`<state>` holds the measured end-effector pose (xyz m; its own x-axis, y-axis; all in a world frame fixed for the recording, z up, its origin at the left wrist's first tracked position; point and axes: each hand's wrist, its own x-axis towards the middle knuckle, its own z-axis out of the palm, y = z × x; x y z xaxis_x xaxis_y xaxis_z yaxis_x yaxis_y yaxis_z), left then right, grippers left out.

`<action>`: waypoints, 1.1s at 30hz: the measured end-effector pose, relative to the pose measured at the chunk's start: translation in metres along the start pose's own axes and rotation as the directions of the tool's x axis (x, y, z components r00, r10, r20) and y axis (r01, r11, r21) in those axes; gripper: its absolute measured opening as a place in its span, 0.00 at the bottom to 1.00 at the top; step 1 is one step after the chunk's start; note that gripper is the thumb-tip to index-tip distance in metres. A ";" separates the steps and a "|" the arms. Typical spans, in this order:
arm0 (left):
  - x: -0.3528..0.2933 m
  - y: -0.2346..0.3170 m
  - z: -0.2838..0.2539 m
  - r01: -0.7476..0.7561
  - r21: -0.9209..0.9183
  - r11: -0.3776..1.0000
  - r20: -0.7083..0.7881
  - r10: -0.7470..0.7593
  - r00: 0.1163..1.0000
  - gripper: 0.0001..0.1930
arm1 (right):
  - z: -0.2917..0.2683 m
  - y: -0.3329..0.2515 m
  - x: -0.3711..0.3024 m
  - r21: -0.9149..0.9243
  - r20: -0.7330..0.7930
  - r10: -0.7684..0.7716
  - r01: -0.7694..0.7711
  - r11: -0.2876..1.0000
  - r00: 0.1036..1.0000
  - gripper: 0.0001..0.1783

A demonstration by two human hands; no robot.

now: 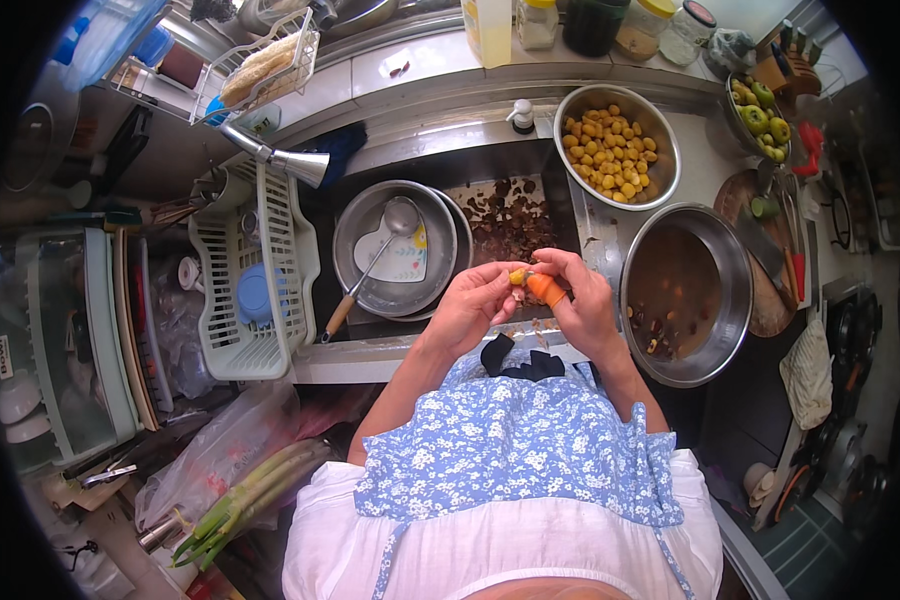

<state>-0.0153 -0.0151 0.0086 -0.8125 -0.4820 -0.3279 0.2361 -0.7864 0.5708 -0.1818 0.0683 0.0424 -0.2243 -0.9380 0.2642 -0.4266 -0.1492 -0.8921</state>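
Note:
Over the front edge of the sink (315, 215), both my hands are close together. My left hand (473, 302) pinches a yellow peeled chestnut (517, 277) between thumb and fingertips. In my right hand (585, 305) is a small orange-handled tool (545, 290); its blade end is hidden by fingers, held against the chestnut. Brown shell scraps (510, 215) litter the sink beyond my hands. Peeled yellow chestnuts (610, 150) fill a steel bowl (676, 165) at the back right. Nearer on the right, another steel bowl (747, 290) contains brown water with several dark chestnuts in it.
A metal basin (340, 240) in the sink holds a ladle (400, 215) and a heart-shaped white dish (385, 262). To the left stand a faucet (295, 165) and a dish rack (215, 320). A cleaver (755, 235) lies on a round wooden board (735, 195) at right.

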 end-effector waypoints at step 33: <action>-0.005 -0.011 0.028 -0.357 0.860 0.366 0.102 0.563 0.820 0.09 | 0.012 -0.009 -0.027 0.483 -0.097 0.446 -0.350 0.803 0.890 0.23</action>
<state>-0.0288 0.0065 0.0246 -0.5880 -0.7986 0.1287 -0.0815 0.2168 0.9728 -0.1621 0.0909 0.0387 -0.4745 -0.8710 -0.1272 0.1588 0.0575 -0.9856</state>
